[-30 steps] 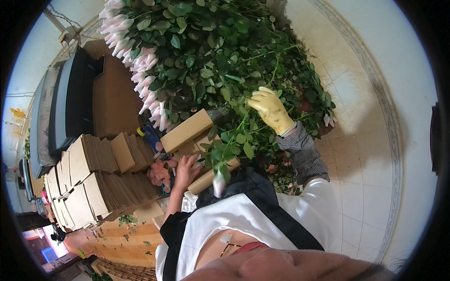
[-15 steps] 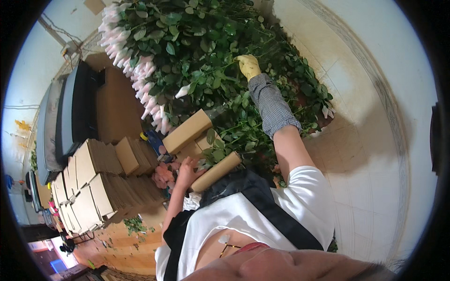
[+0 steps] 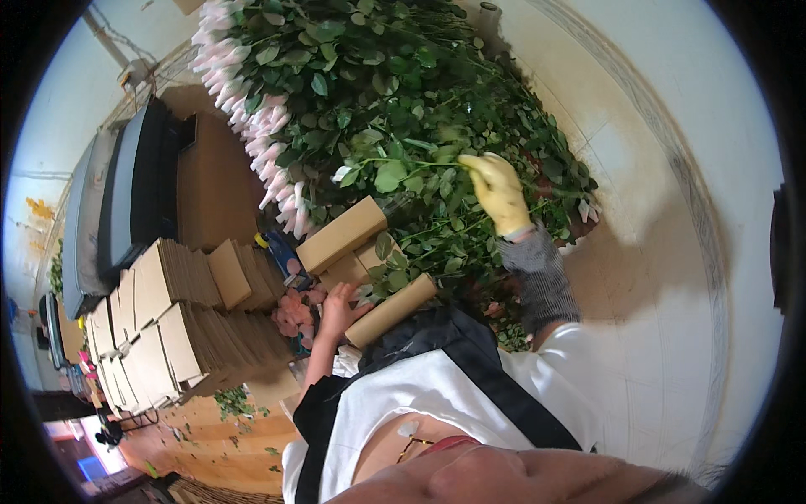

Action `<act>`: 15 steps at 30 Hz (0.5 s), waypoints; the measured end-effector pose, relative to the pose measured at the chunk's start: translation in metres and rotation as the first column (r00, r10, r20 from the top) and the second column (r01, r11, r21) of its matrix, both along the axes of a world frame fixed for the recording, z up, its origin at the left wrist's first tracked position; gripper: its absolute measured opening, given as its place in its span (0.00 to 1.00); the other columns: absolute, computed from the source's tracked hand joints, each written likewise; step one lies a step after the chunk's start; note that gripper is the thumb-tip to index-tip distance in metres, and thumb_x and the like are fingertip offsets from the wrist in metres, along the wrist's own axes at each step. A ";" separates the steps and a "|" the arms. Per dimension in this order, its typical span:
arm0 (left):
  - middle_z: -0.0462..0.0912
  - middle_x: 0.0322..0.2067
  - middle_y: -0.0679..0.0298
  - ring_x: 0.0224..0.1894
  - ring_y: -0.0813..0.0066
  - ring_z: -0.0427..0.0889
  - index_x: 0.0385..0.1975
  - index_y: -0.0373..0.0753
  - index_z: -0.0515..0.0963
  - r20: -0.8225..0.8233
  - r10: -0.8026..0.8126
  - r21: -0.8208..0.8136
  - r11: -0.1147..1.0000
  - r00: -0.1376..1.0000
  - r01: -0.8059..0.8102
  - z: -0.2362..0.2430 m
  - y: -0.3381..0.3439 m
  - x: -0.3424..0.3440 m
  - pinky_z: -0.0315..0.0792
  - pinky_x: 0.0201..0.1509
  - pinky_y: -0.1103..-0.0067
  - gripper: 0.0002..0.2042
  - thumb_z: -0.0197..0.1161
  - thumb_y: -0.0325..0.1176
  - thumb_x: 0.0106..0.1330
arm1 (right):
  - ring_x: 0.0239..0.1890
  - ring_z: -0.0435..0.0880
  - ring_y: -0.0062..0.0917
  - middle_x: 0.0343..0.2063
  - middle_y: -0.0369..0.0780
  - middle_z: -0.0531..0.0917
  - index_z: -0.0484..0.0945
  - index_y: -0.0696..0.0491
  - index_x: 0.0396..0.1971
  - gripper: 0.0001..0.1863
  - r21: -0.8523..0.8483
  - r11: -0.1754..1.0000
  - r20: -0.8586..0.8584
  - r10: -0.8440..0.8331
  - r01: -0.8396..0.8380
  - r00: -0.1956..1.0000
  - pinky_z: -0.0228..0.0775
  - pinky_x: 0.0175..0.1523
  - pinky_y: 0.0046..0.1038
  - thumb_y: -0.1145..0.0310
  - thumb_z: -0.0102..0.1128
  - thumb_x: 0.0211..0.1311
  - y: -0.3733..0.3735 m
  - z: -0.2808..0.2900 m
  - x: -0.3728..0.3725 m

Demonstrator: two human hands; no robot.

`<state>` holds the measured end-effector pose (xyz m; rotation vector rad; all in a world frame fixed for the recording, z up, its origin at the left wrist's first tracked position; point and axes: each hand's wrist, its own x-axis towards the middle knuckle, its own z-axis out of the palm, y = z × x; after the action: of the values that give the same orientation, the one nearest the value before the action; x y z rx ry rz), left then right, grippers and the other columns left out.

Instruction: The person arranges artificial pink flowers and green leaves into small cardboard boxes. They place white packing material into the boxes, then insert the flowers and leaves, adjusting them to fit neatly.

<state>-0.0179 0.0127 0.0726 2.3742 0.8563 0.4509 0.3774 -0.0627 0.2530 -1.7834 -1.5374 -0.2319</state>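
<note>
Right hand (image 3: 495,195), lower in frame than before, is pinching a rose stem (image 3: 379,160); left hand (image 3: 338,313), grip unclear, is lying beside the central brown roll (image 3: 393,310).

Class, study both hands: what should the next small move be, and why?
Probably lower the rose toward the left hand: the gloved right hand seems to pinch its stem, its pale bud points left, and the left hand lies beside leaves and a cardboard roll.

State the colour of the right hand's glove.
Pale yellow glove, best seen in the head view.
</note>
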 end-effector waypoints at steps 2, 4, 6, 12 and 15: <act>0.80 0.44 0.45 0.51 0.45 0.79 0.52 0.35 0.78 -0.015 0.024 -0.071 0.997 1.000 -0.025 -0.017 0.003 -0.006 0.74 0.57 0.63 0.31 0.79 0.41 0.46 | 0.44 0.83 0.37 0.41 0.42 0.86 0.83 0.55 0.44 0.12 0.050 0.999 -0.100 0.019 -0.014 0.995 0.71 0.61 0.38 0.77 0.58 0.62 -0.025 0.008 -0.005; 0.79 0.48 0.43 0.53 0.43 0.77 0.54 0.36 0.77 -0.012 0.034 -0.135 0.990 0.999 -0.035 -0.024 0.006 -0.003 0.73 0.60 0.62 0.32 0.78 0.41 0.47 | 0.43 0.82 0.39 0.37 0.44 0.86 0.83 0.54 0.45 0.11 0.009 0.994 -0.035 0.110 -0.110 0.993 0.65 0.68 0.40 0.75 0.59 0.63 -0.039 0.000 0.001; 0.78 0.50 0.45 0.54 0.46 0.77 0.53 0.36 0.77 -0.072 0.014 -0.130 0.991 0.997 -0.023 0.005 0.003 0.003 0.74 0.55 0.63 0.31 0.77 0.41 0.48 | 0.41 0.82 0.40 0.37 0.45 0.85 0.83 0.55 0.43 0.09 -0.099 0.979 -0.055 0.171 -0.176 0.984 0.65 0.68 0.41 0.74 0.60 0.64 -0.039 -0.010 -0.008; 0.83 0.42 0.54 0.43 0.55 0.84 0.50 0.37 0.81 -0.143 -0.043 0.017 0.999 0.989 0.045 0.033 -0.002 0.006 0.78 0.45 0.64 0.23 0.71 0.41 0.56 | 0.35 0.81 0.41 0.32 0.45 0.83 0.82 0.50 0.46 0.14 -0.412 0.882 -0.145 0.187 -0.231 0.972 0.73 0.42 0.40 0.76 0.61 0.59 -0.046 -0.157 -0.016; 0.83 0.39 0.55 0.42 0.56 0.84 0.47 0.36 0.82 -0.040 -0.024 0.020 1.000 0.999 0.025 0.019 0.003 0.004 0.77 0.47 0.66 0.19 0.69 0.39 0.59 | 0.37 0.81 0.40 0.32 0.46 0.83 0.83 0.50 0.46 0.14 -0.525 0.826 -0.175 0.132 -0.206 0.976 0.74 0.46 0.38 0.77 0.58 0.61 -0.047 -0.149 -0.027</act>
<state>-0.0142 0.0153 0.0921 2.4168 0.8436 0.4055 0.3508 -0.1092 0.1040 -2.0113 -1.7670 0.4501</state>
